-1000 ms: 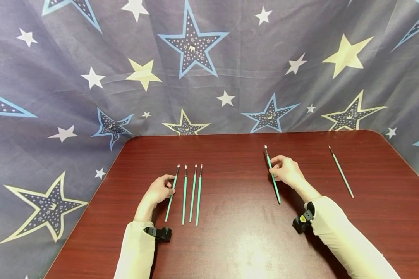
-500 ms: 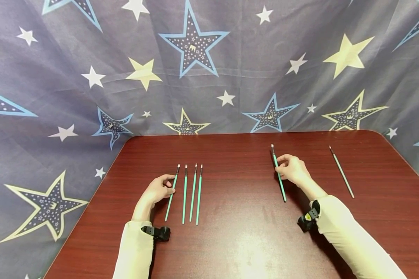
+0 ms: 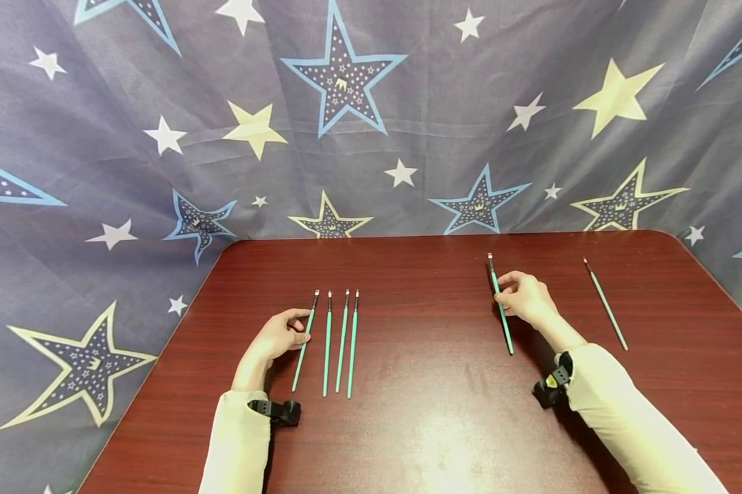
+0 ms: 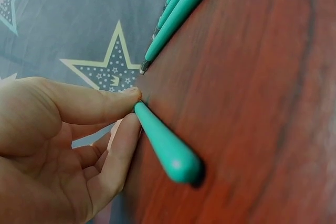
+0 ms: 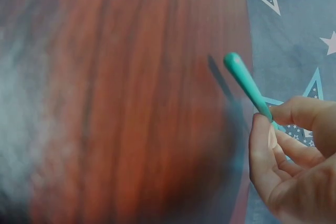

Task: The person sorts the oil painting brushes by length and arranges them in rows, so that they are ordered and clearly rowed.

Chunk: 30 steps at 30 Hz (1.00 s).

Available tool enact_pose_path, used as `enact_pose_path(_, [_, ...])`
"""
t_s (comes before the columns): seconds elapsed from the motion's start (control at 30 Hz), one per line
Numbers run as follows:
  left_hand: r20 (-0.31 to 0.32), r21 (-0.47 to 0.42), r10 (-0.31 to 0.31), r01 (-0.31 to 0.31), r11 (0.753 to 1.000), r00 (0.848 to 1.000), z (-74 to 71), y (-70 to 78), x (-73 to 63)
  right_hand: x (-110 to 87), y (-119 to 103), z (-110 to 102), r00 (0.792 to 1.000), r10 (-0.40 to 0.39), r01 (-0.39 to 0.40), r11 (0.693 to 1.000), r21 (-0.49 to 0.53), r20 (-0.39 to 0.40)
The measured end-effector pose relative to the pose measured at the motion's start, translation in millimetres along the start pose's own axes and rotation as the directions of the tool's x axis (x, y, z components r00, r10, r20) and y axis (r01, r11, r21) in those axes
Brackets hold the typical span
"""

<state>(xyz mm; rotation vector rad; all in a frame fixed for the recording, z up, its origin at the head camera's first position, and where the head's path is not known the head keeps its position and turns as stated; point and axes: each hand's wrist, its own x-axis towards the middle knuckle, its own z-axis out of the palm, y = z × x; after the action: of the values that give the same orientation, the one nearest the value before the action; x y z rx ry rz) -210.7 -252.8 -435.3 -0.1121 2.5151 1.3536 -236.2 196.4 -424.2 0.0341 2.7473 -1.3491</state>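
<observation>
We saw the left hand (image 3: 278, 336) hold, in a narrow pinch, the leftmost turquoise paintbrush (image 3: 302, 353), just beside three more paintbrushes (image 3: 342, 350) which lay on the desk (image 3: 420, 384). The right hand (image 3: 527, 299), also closely pinching, held another paintbrush (image 3: 505, 322), its handle end (image 5: 231, 60) raised off the desk. To its right we saw the sixth paintbrush (image 3: 605, 302) lying.

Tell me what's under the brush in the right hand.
Under the brush is the reddish-brown table, showing a shadow; the part behind the right hand is covered.
</observation>
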Motion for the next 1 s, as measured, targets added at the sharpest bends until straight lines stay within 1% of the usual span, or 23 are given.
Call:
enact_pose_path(0.17, [0.006, -0.007, 0.002, -0.002, 1.000, 1.000, -0.6, -0.8, 0.4, 0.2, -0.1, -1.5, 1.000, 0.015, -0.015, 1.000, 0.003, 0.001])
enact_pose_path(0.47, [0.006, -0.012, -0.003, 0.003, 1.000, 1.000, 0.1, -0.9, 0.6, 1.0, 4.5, -6.1, 1.000, 0.018, -0.018, 1.000, 0.012, -0.005])
enact_pose_path(0.67, [0.007, -0.028, 0.010, -0.010, 1.000, 1.000, -0.1, 0.2, -0.8, 4.1, 10.4, -8.4, 0.999, 0.031, -0.031, 0.999, 0.038, -0.011])
enact_pose_path(0.83, [0.008, -0.022, 0.012, -0.011, 1.000, 1.000, -0.7, 1.0, -2.4, 7.6, 13.3, -11.6, 0.999, 0.033, -0.033, 0.999, 0.033, -0.012])
enact_pose_path(1.0, [0.014, -0.029, 0.015, -0.014, 0.999, 1.000, -0.4, 1.1, -1.9, 11.6, 14.5, -16.7, 0.999, 0.034, -0.033, 0.999, 0.031, -0.031])
